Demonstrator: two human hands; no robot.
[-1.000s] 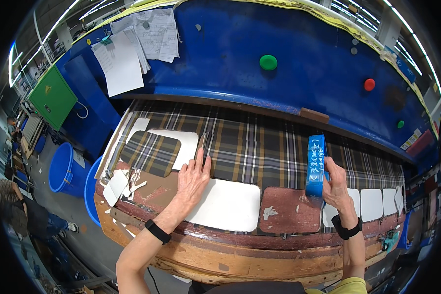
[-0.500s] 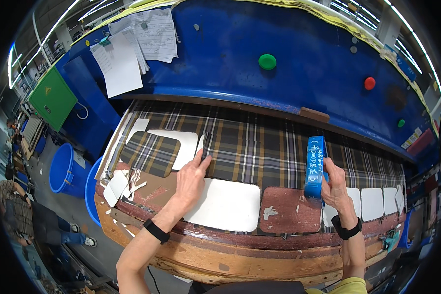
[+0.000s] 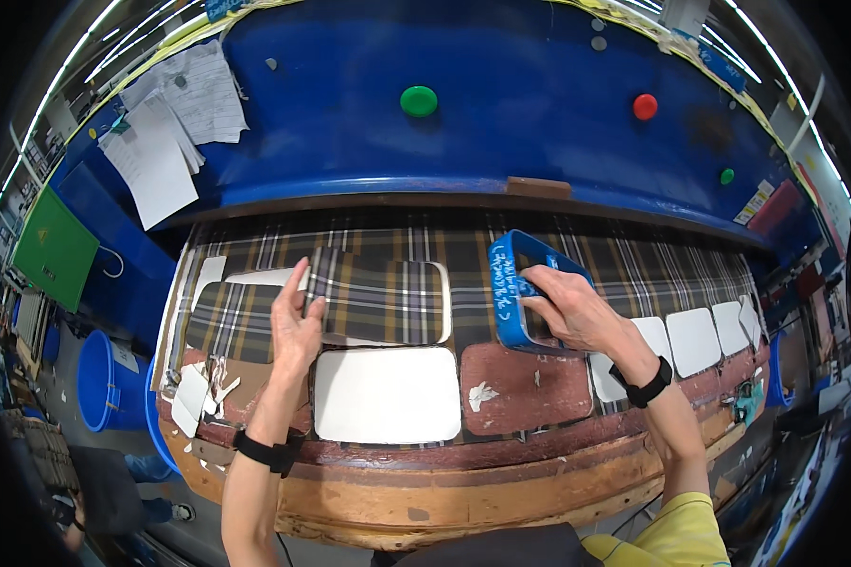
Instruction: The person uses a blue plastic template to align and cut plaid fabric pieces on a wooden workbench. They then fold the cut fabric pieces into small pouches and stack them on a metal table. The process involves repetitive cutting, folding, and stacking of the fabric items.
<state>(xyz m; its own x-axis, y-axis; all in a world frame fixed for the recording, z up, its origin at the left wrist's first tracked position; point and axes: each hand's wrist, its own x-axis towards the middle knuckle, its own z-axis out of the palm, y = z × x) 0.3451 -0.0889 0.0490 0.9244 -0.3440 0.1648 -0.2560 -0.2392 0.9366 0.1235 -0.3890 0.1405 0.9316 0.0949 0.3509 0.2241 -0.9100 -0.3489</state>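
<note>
My left hand (image 3: pixel 296 326) is at the left edge of a rounded plaid fabric piece (image 3: pixel 380 298), its thumb over the front and a finger at the raised edge. A white backing shows along that piece's right side. Another cut plaid piece (image 3: pixel 232 319) lies to the left of this hand. My right hand (image 3: pixel 572 307) grips a blue frame-shaped cutting die (image 3: pixel 509 302), tilted over the plaid cloth (image 3: pixel 473 248). Its fingers reach inside the frame. Below my hands are a white rounded panel (image 3: pixel 388 395) and a worn reddish cutting surface (image 3: pixel 525 387).
A blue machine body (image 3: pixel 331 132) with green (image 3: pixel 419 101) and red (image 3: pixel 645 107) buttons overhangs the cloth's far side. More white panels (image 3: pixel 693 342) lie at right. White scraps (image 3: pixel 191 399) sit at left, near blue bins (image 3: pixel 104 378). A wooden edge (image 3: pixel 463 506) runs along the front.
The plaid piece at my left hand, edge-on before, now shows its broad face. My right hand has turned the blue die from nearly edge-on to open-frame view. The whole view has shifted.
</note>
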